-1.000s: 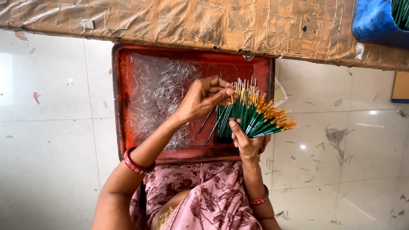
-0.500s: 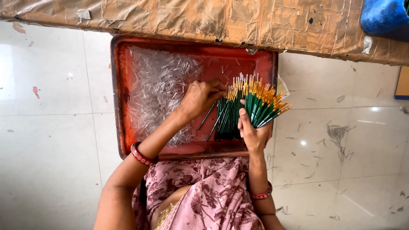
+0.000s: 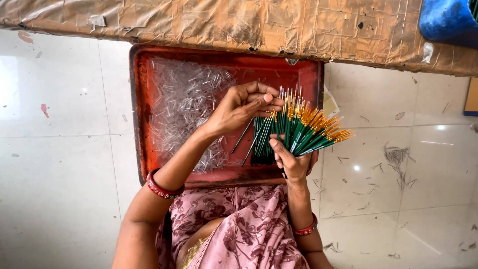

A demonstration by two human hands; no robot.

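Note:
My right hand [image 3: 295, 162] grips a fanned bundle of thin green paintbrushes [image 3: 303, 130] with gold ferrules, held over the red tray [image 3: 138, 124] on my lap. My left hand [image 3: 241, 107] reaches across to the bundle's top, its thumb and fingers pinched together at the tip of one brush. A heap of small clear plastic tubes [image 3: 186, 109] fills the left half of the tray. A few loose green brushes [image 3: 249, 139] hang down under my left hand.
A brown, tape-wrapped board [image 3: 239, 22] runs along the top, above the tray. A blue container [image 3: 448, 20] sits at the top right corner. White floor tiles lie on both sides, with scattered dark bristles [image 3: 398, 157] to the right.
The brush bundle has tilted more to the right and fanned wider. My left hand has risen from the bundle's left side to its top tips.

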